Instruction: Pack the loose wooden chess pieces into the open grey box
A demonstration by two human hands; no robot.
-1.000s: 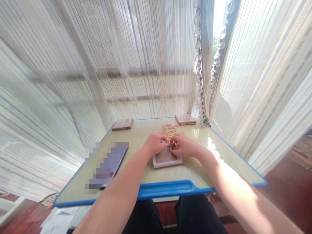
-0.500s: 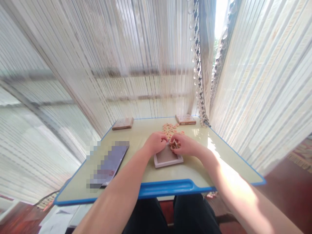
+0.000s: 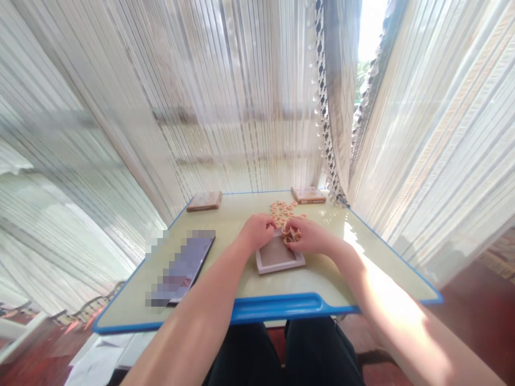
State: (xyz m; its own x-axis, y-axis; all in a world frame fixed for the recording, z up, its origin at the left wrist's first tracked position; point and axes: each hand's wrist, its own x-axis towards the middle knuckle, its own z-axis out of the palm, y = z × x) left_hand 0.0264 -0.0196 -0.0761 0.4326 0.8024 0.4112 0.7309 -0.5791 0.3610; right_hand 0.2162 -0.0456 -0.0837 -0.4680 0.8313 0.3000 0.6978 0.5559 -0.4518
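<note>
Discs (image 3: 290, 234) into the tray (image 3: 281, 266), mid-frame
Your right hand (image 3: 311, 238) pinches a few, left hand (image 3: 257, 231) curled at the rim, grip unclear. Drop them flat.

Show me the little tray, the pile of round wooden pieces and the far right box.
little tray (image 3: 281, 267): head view, its near rim.
round wooden pieces (image 3: 281, 209): head view, middle of the loose pile.
far right box (image 3: 308, 194): head view, its top face.
</note>
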